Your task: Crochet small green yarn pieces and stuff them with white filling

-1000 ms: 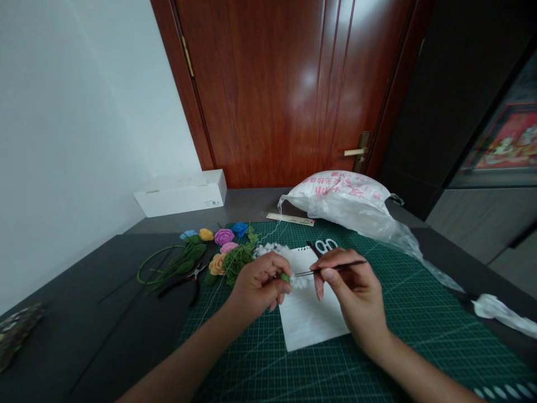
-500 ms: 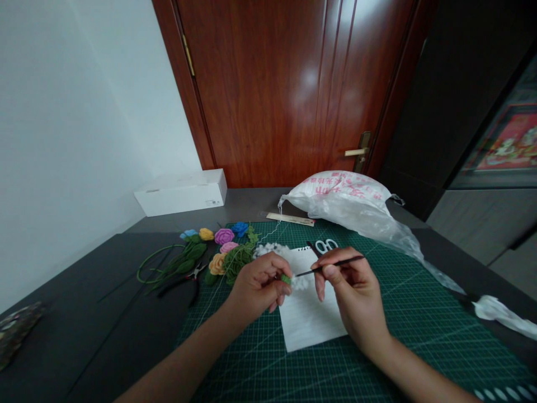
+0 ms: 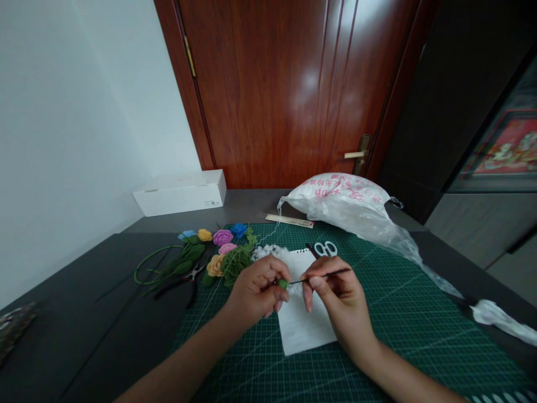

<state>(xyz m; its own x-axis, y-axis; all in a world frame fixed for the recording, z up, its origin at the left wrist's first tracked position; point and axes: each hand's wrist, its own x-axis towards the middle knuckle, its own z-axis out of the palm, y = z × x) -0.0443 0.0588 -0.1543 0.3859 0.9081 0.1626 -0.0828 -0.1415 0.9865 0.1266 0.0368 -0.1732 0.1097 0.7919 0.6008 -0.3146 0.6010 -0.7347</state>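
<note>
My left hand (image 3: 255,294) pinches a small green crocheted piece (image 3: 283,284) between thumb and fingers. My right hand (image 3: 342,296) grips a thin dark crochet hook (image 3: 323,275) like a pen, its tip at the green piece. Both hands hover over a white sheet of paper (image 3: 304,319) lying on a green cutting mat (image 3: 398,330). A pale thread runs from below my left hand toward the far edge of the mat. Behind my hands lies a fluffy white yarn piece (image 3: 268,253), partly hidden by my left hand.
Crocheted flowers (image 3: 222,238) in several colours, green-stemmed pieces (image 3: 176,266) and pliers (image 3: 182,285) lie left of my hands. Scissors (image 3: 325,249) rest on the mat. A plastic bag (image 3: 339,196), wooden ruler (image 3: 289,221) and white box (image 3: 180,196) stand behind.
Both hands have shifted left and closer together. The hook's tip has moved further left, onto the green piece, and its handle now lies flatter.
</note>
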